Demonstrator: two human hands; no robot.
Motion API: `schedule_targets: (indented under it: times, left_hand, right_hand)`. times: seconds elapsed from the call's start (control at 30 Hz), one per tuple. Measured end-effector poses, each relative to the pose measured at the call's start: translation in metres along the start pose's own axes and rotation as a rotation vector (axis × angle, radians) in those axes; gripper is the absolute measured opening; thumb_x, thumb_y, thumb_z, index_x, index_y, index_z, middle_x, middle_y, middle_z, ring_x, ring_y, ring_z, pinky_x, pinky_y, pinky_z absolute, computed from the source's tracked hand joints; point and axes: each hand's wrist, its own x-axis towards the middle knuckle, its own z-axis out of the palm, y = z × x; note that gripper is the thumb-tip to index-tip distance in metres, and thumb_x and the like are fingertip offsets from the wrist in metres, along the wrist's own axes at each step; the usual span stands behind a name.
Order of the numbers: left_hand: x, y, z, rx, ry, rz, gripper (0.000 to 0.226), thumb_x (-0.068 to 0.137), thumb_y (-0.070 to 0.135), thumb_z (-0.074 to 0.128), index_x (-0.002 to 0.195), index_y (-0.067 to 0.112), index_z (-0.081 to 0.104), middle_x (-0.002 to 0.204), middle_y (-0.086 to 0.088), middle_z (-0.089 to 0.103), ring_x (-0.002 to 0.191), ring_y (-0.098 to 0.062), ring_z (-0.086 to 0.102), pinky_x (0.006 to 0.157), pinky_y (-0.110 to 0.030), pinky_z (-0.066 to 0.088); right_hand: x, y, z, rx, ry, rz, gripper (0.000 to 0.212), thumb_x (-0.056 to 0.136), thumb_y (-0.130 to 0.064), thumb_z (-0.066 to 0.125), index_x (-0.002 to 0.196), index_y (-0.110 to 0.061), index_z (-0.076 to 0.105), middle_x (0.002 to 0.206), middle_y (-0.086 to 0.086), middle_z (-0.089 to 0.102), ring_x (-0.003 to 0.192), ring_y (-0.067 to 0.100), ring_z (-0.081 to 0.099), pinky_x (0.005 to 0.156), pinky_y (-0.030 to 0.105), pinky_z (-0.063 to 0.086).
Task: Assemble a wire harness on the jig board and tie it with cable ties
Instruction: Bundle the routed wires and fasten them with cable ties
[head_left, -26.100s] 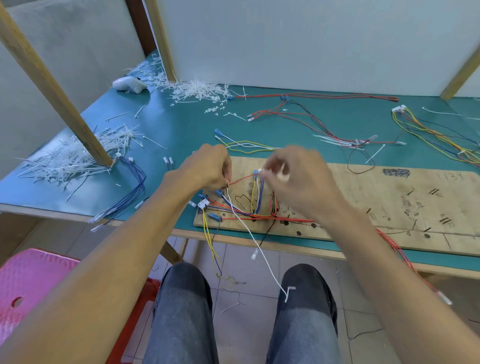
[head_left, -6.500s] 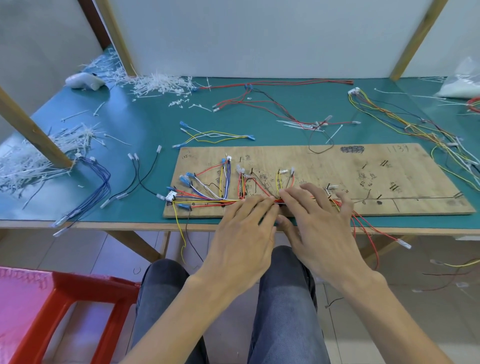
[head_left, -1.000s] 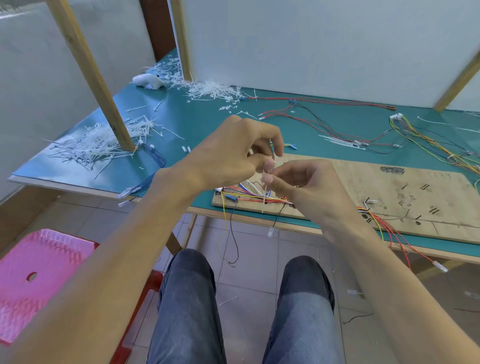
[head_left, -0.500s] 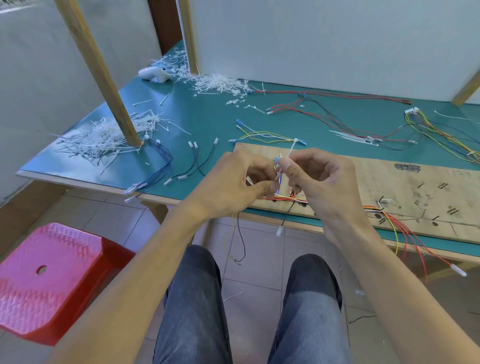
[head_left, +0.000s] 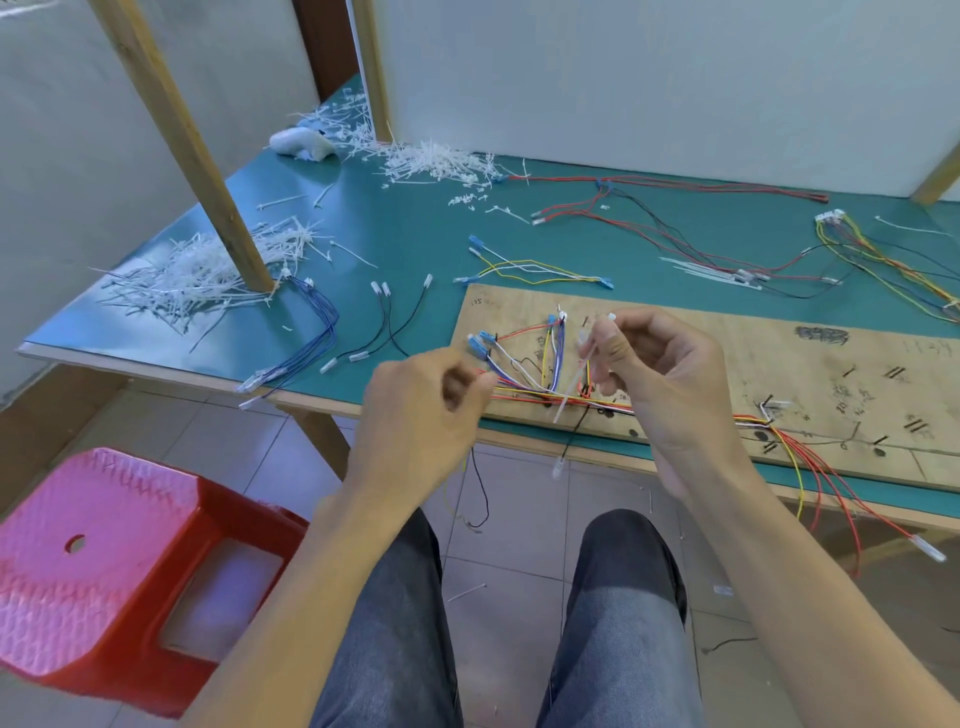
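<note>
The wooden jig board (head_left: 810, 364) lies on the teal table (head_left: 415, 234). A harness of red, yellow, blue and white wires (head_left: 524, 387) runs along the board's near left part, and its ends hang over the front edge. My right hand (head_left: 660, 374) is raised above the board and pinches a white cable tie (head_left: 574, 382) between thumb and forefinger; the tie's tail slants down to the wire bundle. My left hand (head_left: 421, 410) hovers at the board's left front corner with its fingers curled. Its fingertips are beside the red wires, and I cannot tell whether they grip one.
Heaps of white cable ties (head_left: 192, 275) surround a slanting wooden post (head_left: 208, 171), with more ties (head_left: 436, 163) at the back. Loose wire sets (head_left: 530, 267), a blue wire bundle (head_left: 317, 332) and other harnesses (head_left: 883, 260) lie on the table. A red stool (head_left: 104, 571) stands at my left.
My hands have parted. The left hand has let go of the tie and dropped down-left to the board's corner. The right hand still holds the tie.
</note>
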Motion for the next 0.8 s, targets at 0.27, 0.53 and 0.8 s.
schedule_targets:
  times: [0.27,0.53,0.8]
  left_hand:
    - [-0.045,-0.026,0.018,0.196,-0.083,-0.244,0.020,0.091,0.047,0.075,0.097,0.028,0.072,0.087,0.017,0.075,0.082,-0.006,0.071,0.078,-0.026,0.053]
    - [-0.053,-0.038,0.016,-0.075,-0.117,-0.311,0.022,0.087,0.027,0.082,0.089,0.032,0.060,0.067,0.020,0.073,0.059,0.001,0.069,0.072,-0.028,0.056]
    - [-0.035,-0.025,-0.008,-0.555,-0.194,-0.430,0.015,0.083,0.017,0.082,0.083,0.027,0.072,0.074,-0.007,0.078,0.048,-0.009,0.058,0.044,-0.015,0.042]
  right_hand:
    - [-0.023,0.005,0.008,-0.018,-0.129,0.087,0.014,0.100,-0.026,0.072,0.094,-0.014,0.075,0.085,0.010,0.075,0.073,0.019,0.067,0.067,0.028,0.056]
    - [-0.053,0.001,0.016,-0.089,-0.202,0.229,0.017,0.100,-0.023,0.071,0.095,-0.007,0.073,0.089,0.008,0.080,0.080,0.015,0.072,0.073,0.028,0.058]
    - [-0.081,-0.007,0.048,-0.068,-0.470,0.506,0.013,0.099,-0.030,0.072,0.088,-0.024,0.075,0.109,0.000,0.080,0.114,0.015,0.073,0.107,0.030,0.049]
